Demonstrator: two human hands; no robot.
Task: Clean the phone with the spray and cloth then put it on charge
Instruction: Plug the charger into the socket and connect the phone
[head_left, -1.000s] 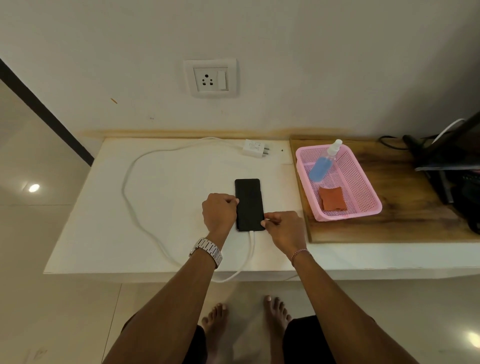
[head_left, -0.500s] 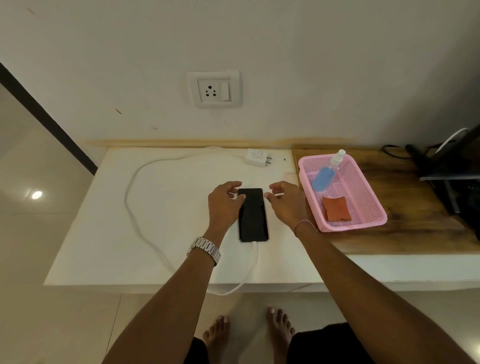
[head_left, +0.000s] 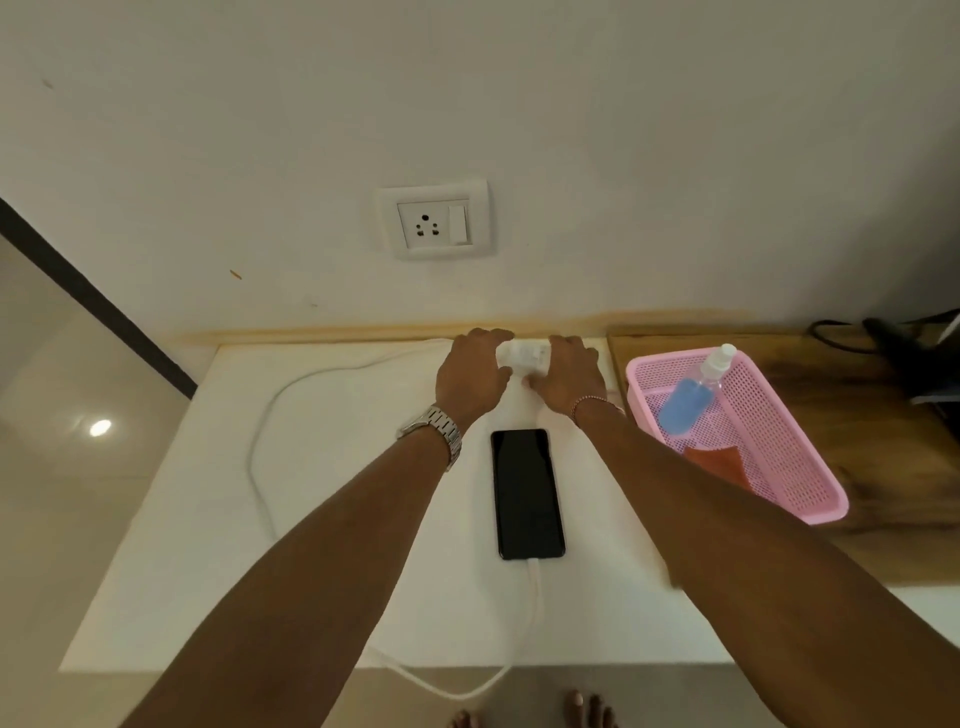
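Observation:
The black phone (head_left: 525, 493) lies flat, screen up, on the white counter (head_left: 322, 509), with the white cable (head_left: 260, 452) plugged into its near end. At the counter's back edge my left hand (head_left: 470, 379) and my right hand (head_left: 569, 376) both close around the white charger adapter (head_left: 522, 356), one on each side. The wall socket (head_left: 434, 221) is above them with nothing plugged in. The spray bottle (head_left: 693, 397) and the orange cloth (head_left: 717, 462) lie in the pink basket (head_left: 810, 467) at right.
The cable loops wide over the left of the counter and hangs off the front edge. The basket sits on a wooden board (head_left: 883, 415). Dark devices and cords (head_left: 914, 358) crowd the far right. My bare feet show below the counter.
Both hands left the phone and reached back to the adapter by the wall, closing on it. The phone stays flat with the cable in it.

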